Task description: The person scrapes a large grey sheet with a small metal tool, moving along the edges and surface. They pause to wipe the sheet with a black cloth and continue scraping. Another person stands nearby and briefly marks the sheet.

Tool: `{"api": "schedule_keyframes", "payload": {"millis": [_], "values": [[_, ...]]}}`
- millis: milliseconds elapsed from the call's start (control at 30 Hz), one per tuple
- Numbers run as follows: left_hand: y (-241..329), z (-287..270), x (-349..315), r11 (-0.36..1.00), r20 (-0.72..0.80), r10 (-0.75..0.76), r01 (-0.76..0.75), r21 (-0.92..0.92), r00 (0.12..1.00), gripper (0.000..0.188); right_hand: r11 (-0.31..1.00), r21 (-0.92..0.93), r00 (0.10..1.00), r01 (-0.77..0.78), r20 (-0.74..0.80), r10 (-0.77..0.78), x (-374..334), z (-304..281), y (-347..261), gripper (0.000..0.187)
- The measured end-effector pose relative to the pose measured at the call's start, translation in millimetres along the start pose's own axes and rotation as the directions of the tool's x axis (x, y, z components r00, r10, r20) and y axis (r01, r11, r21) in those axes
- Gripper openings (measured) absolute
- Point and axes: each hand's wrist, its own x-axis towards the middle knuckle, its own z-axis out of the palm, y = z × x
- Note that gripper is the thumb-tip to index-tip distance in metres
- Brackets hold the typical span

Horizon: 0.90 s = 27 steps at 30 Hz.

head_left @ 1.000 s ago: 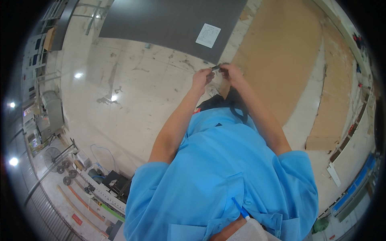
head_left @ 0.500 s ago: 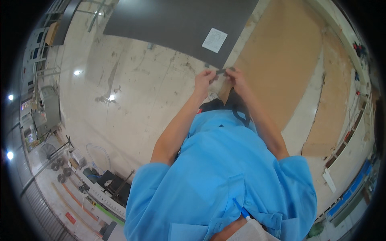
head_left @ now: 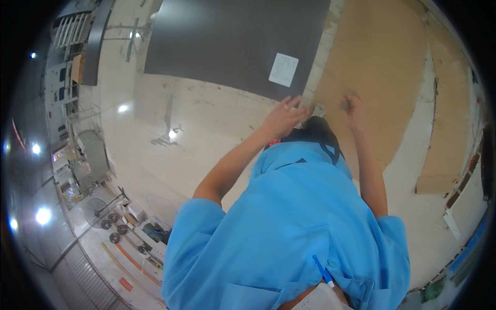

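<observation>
Grey scrap (head_left: 319, 109) between hands | left hand (head_left: 281, 118) fingers spread | right hand (head_left: 354, 105) blurred, perhaps clenched

Both hands (head_left: 315, 111) above dark panel's (head_left: 232, 41) edge

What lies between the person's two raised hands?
In the head view, between the left hand and the right hand lies a small pale grey crumpled scrap on the floor, at the brown fibreboard sheet edge.

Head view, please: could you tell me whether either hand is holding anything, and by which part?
It cannot be told. The left hand is spread with nothing seen in it; the right hand is curled and blurred, so any small thing in it is hidden.
</observation>
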Motion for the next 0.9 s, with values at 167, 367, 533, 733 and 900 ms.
{"api": "schedule_keyframes", "payload": {"millis": [167,367,533,733,900], "values": [[-21,-24,-46,0.912,0.397,-0.101,0.245,-0.330,0.912,0.056,0.997,0.003,0.981,-0.071,-0.183,0.070,-5,-41,-7,0.029],[-72,-60,-22,0.677,0.167,-0.250,0.296,-0.674,0.954,0.056,0.935,-0.352,0.990,0.033,-0.118,-0.079,-46,10,2,0.034],[-115,-68,58,0.558,0.063,-0.129,0.125,-0.820,0.990,0.051,0.897,-0.419,0.978,0.142,-0.079,-0.192,-106,111,39,0.032],[-147,-72,71,0.714,0.298,0.483,-0.174,-0.678,0.823,0.023,0.662,-0.744,0.858,0.094,-0.277,-0.433,-158,207,112,0.018],[-141,-49,69,0.642,0.156,0.654,-0.434,-0.632,0.740,0.015,0.638,-0.767,0.688,0.068,-0.427,-0.587,-166,218,148,0.015]]}}
